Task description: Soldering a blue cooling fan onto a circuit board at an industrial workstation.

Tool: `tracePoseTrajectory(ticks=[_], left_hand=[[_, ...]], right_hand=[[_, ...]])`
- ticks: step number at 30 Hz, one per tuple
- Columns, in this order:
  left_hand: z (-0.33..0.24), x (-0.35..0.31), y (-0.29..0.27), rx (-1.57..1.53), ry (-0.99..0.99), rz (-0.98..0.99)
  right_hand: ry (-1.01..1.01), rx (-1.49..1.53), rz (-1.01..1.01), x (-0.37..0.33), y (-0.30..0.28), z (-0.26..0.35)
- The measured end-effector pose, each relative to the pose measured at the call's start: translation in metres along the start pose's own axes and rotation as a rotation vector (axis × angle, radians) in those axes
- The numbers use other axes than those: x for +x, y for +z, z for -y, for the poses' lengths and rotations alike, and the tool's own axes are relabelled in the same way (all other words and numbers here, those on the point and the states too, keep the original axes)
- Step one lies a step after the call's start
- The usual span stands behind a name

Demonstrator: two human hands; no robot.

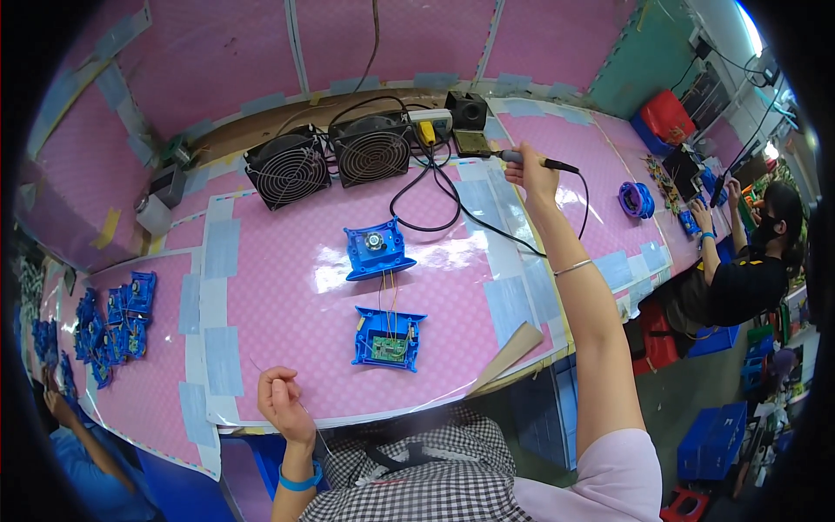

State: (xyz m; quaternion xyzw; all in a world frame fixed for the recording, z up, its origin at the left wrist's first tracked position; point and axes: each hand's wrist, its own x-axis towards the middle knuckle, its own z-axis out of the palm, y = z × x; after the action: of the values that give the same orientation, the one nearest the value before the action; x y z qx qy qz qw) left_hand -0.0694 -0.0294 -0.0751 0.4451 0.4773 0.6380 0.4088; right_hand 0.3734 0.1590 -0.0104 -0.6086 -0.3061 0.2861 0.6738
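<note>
My right hand (532, 177) grips a soldering iron (560, 165), reaching to the far right. The iron's front end is at a small metal tray (473, 144); whether the tip touches it I cannot tell. My left hand (285, 407), near the front edge, is closed around a thin solder wire (255, 363) that sticks out on both sides. Between my hands and farther in lie two blue plastic housing halves. The far half (355, 252) carries a round speaker-like part (374, 241). In the near half (417, 329) sits a green circuit board (388, 349). Thin wires join the halves.
Two black fans (374, 152) with grilles stand at the back, beside a power strip (430, 115) and looping black cables (452, 193). Several blue housings (113, 326) are piled at left. A purple-blue spool (636, 200) lies right. Co-workers (757, 270) sit at both sides.
</note>
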Motion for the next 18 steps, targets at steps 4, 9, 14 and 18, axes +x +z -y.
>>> tracePoseTrajectory(ticks=[4, 9, 14, 18], left_hand=[[0.002, 0.000, 0.000, 0.007, 0.022, 0.016], [0.003, 0.000, -0.002, -0.028, 0.026, 0.021], [0.004, 0.001, -0.002, -0.015, 0.029, 0.024], [0.006, 0.001, -0.003, -0.015, 0.033, 0.016]], right_hand=[[0.155, 0.244, -0.141, 0.016, -0.006, -0.012], [0.192, 0.286, -0.206, 0.019, -0.006, -0.019], [0.157, 0.257, -0.168, 0.014, -0.012, -0.016], [0.023, 0.045, -0.090, 0.004, -0.008, -0.002]])
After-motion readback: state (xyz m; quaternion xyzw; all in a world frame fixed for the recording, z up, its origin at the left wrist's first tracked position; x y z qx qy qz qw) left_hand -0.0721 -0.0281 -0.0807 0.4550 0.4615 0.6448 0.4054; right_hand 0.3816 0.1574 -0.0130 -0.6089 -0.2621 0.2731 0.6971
